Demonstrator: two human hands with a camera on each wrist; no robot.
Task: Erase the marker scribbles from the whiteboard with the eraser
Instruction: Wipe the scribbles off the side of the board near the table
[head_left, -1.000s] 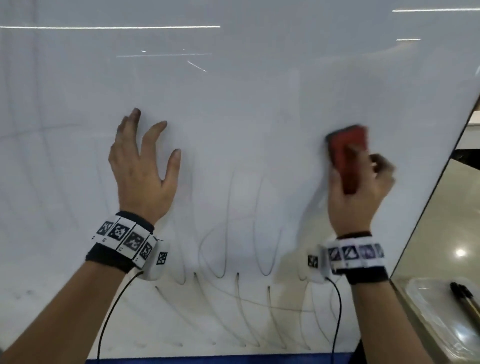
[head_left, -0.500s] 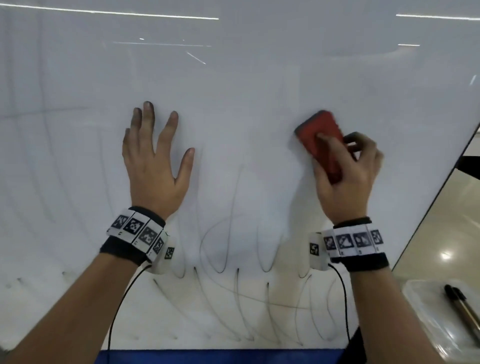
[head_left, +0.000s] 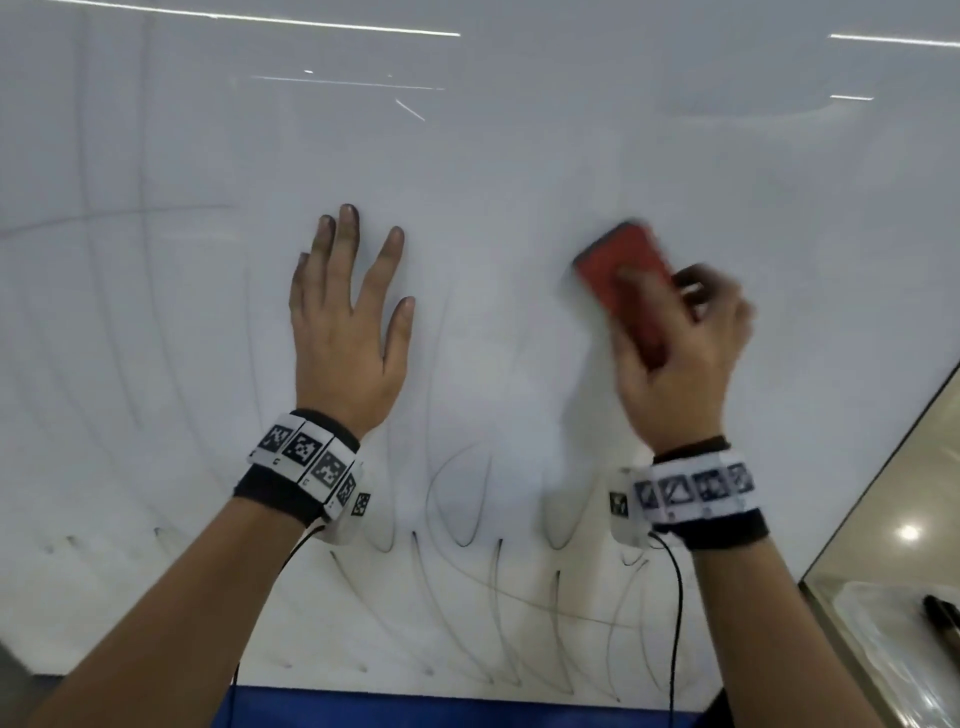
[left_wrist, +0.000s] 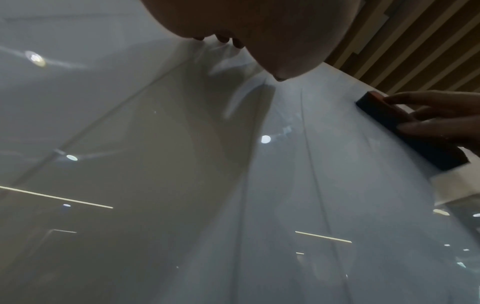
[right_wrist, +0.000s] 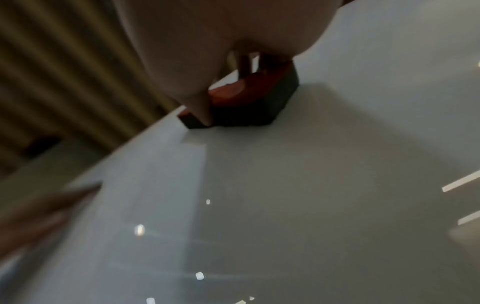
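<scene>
A glossy whiteboard (head_left: 493, 171) fills the head view. Black marker scribbles (head_left: 467, 525) loop across its lower middle, with fainter lines (head_left: 104, 332) to the left. My right hand (head_left: 675, 353) grips a red eraser (head_left: 623, 270) with a dark felt base and holds it flat against the board, up and to the right of the scribbles. The left wrist view shows the eraser (left_wrist: 405, 131) under those fingers, and the right wrist view shows the eraser (right_wrist: 249, 100) on the board. My left hand (head_left: 348, 322) lies flat on the board with straight, spread fingers, left of the eraser.
The board's right edge (head_left: 883, 457) runs diagonally; past it a clear tray (head_left: 872, 644) holds a black marker (head_left: 943, 613). A blue strip (head_left: 467, 714) runs under the board's bottom edge. Ceiling lights reflect off the board.
The eraser has slid left and tilted across the board with my right hand. My left hand's fingers have straightened and spread flat. The head view has shifted, so the hands sit further right.
</scene>
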